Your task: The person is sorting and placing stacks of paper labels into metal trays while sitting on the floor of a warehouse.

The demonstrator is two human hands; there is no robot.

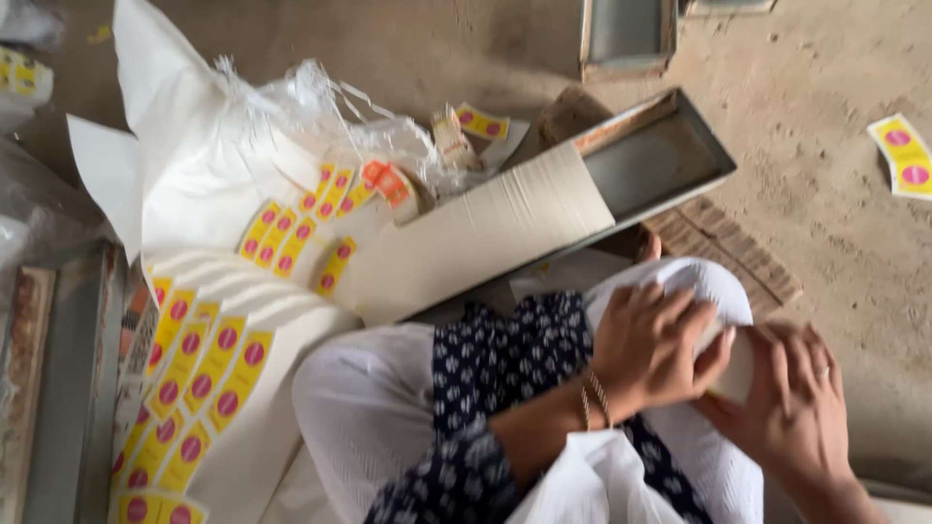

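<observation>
Nearby, label sheets (199,374), metal tray (652,160).

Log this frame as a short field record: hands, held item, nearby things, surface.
left hand: curled over a pale rounded object, bangles on the wrist
right hand: grips the same object from the other side
held item: partly hidden, kind unclear
stickers: yellow rectangular labels with red dots on white backing sheets
tray: long grey metal trough lined with beige card
surface: dusty concrete floor
</observation>
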